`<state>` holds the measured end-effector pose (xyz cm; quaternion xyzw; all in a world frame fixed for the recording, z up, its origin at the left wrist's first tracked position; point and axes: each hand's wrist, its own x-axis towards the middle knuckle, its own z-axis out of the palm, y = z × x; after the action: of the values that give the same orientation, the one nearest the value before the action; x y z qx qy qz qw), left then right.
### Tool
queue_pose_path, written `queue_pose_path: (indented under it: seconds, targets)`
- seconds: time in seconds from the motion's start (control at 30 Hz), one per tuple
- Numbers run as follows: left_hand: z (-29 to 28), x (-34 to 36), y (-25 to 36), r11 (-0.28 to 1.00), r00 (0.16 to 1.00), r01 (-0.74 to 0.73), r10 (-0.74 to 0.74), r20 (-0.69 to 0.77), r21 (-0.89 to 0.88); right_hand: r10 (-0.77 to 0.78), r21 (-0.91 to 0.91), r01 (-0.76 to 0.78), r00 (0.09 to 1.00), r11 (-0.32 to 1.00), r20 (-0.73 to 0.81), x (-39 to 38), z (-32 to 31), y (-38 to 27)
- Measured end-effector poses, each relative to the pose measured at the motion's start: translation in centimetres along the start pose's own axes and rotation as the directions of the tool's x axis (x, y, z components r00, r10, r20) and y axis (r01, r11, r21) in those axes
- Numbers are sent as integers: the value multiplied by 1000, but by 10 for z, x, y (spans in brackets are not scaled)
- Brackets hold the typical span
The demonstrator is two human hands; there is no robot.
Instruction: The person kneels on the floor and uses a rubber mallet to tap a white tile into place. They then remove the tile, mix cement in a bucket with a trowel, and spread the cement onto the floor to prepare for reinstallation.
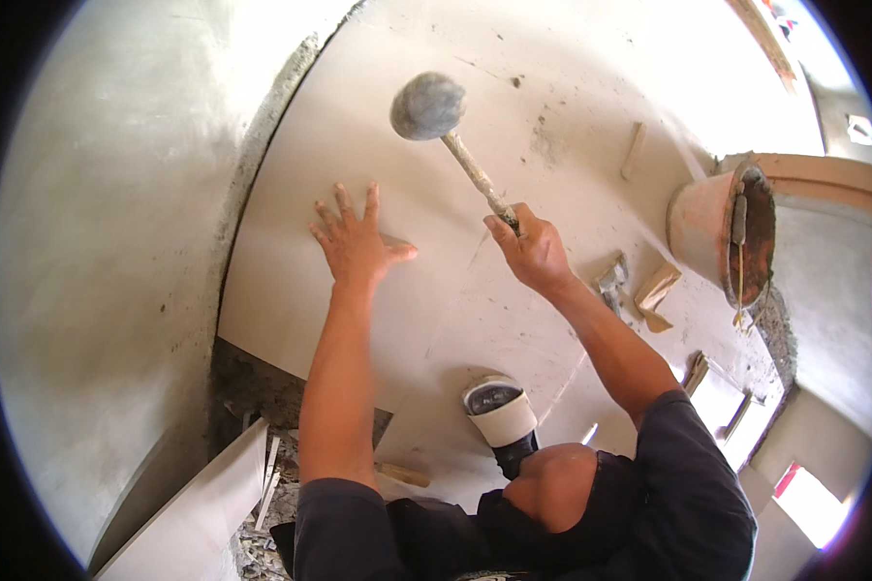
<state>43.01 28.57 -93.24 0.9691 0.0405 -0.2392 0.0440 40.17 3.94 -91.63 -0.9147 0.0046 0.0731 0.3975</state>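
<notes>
My right hand (533,248) is wrapped round the lower handle of a mallet (428,106). Its dark grey, rounded head is raised over the floor, up and to the left of that hand. My left hand (357,237) lies with its fingers spread on a large pale floor tile (291,281), close to the wall on the left. Dusty marks and small crumbs are scattered over the tiled surface beyond the mallet.
A mortar-stained bucket (702,228) stands at the right. Nearer lie crumpled brown paper (657,295) and a grey scrap (612,281). A wood strip (634,151) lies farther off. A loose tile (199,508) leans at lower left beside rough, untiled ground (257,382). My sandalled foot (502,416) is below.
</notes>
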Motion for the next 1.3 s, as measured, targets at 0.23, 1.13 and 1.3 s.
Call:
queue_pose_path:
  seconds: [0.23, 1.13, 1.3]
  targets:
    - [4, -4, 1, 1000, 1000, 0, 0, 1, -4, 99, -53, -96, 993, 994, 58, -1, -7, -10]
    - [4, 0, -1, 1000, 996, -21, 21, 81, -3, 144, -58, -144, 990, 988, -2, 72, 14, -15]
    - [4, -6, -1, 998, 999, -42, 43, 11, -37, 81, -127, -83, 997, 988, -18, 53, 19, -11]
